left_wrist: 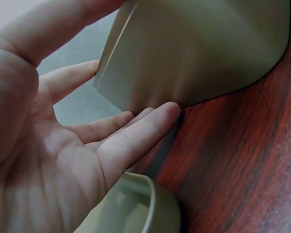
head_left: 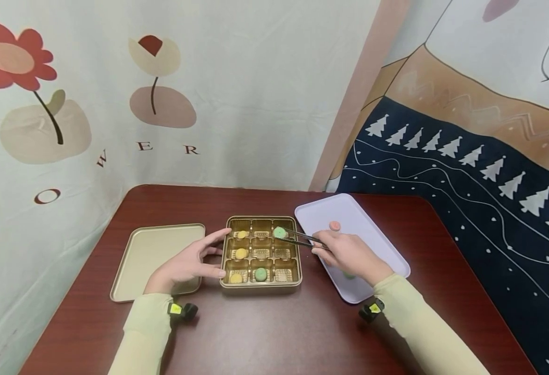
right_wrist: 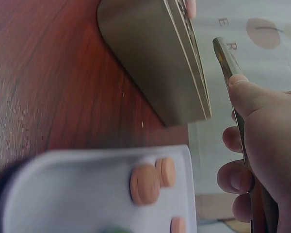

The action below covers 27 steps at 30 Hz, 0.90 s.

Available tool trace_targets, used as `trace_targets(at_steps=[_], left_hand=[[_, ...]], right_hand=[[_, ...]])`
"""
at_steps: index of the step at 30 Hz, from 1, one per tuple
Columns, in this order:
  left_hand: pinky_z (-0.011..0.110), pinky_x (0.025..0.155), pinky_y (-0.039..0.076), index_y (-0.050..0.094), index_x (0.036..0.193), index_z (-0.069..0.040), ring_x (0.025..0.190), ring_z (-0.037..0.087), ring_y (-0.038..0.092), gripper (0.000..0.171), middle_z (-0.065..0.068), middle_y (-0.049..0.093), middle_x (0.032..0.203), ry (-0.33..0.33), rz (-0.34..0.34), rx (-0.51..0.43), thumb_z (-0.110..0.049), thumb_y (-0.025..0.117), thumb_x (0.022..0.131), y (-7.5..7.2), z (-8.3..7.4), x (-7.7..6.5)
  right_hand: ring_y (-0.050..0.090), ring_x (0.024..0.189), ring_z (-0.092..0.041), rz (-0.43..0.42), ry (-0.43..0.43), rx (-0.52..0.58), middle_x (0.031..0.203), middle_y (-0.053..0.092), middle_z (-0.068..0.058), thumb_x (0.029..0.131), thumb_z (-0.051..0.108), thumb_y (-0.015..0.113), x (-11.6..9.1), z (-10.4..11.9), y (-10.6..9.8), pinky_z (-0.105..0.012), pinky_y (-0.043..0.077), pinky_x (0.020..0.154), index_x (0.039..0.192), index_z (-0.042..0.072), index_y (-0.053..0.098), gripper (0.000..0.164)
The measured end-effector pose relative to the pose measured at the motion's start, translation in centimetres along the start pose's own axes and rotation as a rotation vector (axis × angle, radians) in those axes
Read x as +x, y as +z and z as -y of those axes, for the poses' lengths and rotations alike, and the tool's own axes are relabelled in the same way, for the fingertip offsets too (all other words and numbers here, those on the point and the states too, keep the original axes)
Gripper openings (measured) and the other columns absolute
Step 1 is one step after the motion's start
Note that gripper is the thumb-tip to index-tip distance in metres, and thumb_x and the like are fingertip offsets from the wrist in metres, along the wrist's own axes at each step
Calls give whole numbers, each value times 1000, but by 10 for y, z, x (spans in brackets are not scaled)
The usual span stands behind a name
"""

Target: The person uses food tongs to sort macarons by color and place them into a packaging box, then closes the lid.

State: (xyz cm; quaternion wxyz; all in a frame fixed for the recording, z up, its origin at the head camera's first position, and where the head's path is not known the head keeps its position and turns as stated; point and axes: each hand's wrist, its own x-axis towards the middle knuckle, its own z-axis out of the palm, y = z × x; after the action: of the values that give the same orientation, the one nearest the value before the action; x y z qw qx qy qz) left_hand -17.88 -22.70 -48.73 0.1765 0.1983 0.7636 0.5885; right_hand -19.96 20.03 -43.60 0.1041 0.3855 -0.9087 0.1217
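A gold box [head_left: 262, 290] divided into several compartments stands mid-table. Yellow macarons [head_left: 241, 253] sit down its left column, and a green macaron [head_left: 260, 274] lies in the front middle compartment. My right hand [head_left: 351, 252] holds dark tweezers [head_left: 304, 242], whose tips reach over the back right compartment around another green macaron [head_left: 279, 232]. Whether that macaron touches the compartment's bottom I cannot tell. My left hand [head_left: 190, 263] is spread along the box's left side, thumb and forefinger at the rim. In the left wrist view, other fingertips [left_wrist: 169, 111] are against or near the box wall [left_wrist: 203, 48].
Right of the box is a lavender tray [head_left: 373, 234], partly covered by my right hand. Pinkish-orange macarons [right_wrist: 145, 184] lie on it, with a bit of green showing. At left lies a flat gold lid [head_left: 157, 250], partly under my left forearm. A printed curtain [head_left: 256, 104] hangs behind the table.
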Motion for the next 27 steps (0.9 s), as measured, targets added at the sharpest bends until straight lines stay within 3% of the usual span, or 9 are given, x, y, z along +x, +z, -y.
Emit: trace_targets(at_steps=[8,27], left_hand=[[44,103,51,25,168,-13,132,44,52,106,24,36,163,-6,8,-19,-10,89,83,0,0,1],[44,104,51,25,167,-12,132,45,52,105,25,38,161,-2,11,-18,-8,89,84,1,-1,0]], right_hand=[[70,85,-11,-25,-100,13,106,74,2,103,34,69,13,16,10,-38,60,73,124,13,68,29],[64,74,-11,12,-111,-11,103,73,-3,105,36,65,17,19,17,-37,58,67,131,9,65,37]])
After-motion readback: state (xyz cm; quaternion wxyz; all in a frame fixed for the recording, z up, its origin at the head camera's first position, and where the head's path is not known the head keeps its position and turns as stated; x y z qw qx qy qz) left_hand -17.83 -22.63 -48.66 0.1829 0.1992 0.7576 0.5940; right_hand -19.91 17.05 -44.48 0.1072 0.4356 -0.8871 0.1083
